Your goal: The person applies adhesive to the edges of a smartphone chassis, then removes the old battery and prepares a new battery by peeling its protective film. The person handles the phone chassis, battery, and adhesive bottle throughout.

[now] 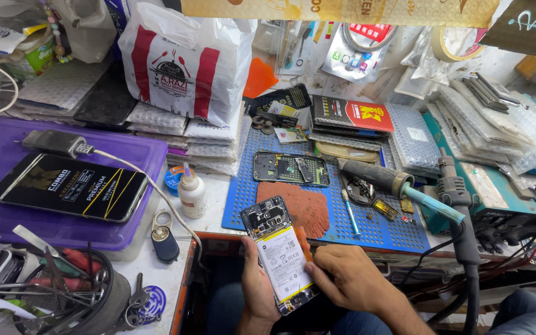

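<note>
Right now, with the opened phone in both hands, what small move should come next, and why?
Probably lift the orange pull tab a little with the right hand. Its fingers already rest at the edge of the white battery, the left hand cradles the opened phone from beneath, and the battery still sits in its frame.

A white bag [184,65] with red stripes stands at upper centre-left. A flat black box [69,186] with gold lines lies on the purple lid at left. A red and black packet [352,113] lies at upper centre, bubble-wrap packets [504,118] at right.
</note>
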